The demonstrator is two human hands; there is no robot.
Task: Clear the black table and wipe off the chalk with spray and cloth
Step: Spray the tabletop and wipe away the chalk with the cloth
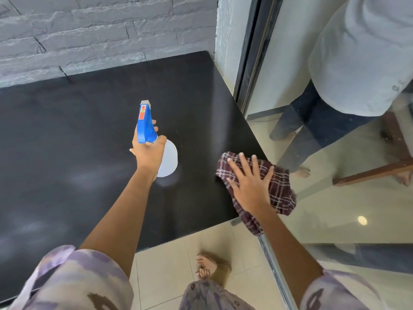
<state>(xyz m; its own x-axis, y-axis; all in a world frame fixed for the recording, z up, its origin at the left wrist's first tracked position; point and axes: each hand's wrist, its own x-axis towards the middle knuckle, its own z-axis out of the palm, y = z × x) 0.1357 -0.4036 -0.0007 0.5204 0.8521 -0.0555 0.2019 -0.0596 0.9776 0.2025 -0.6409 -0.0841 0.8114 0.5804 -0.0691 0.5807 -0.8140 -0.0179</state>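
The black table (pixel 73 135) fills the left and middle of the head view, with faint pale smears near its front left. My left hand (pixel 147 151) grips a spray bottle (pixel 146 126) with a blue trigger head and a white body, held over the table's middle with the nozzle aimed away from me. My right hand (pixel 250 184) lies flat, fingers spread, on a maroon checked cloth (pixel 280 193) at the table's right edge. Part of the cloth hangs over that edge.
A grey stone-brick wall (pixel 89 34) backs the table. A glass panel (pixel 335 209) runs along the right side, touching the table's corner. Behind the glass stands another person (pixel 348 70) beside a wooden piece. Beige floor tiles and my foot (pixel 210 267) lie below the front edge.
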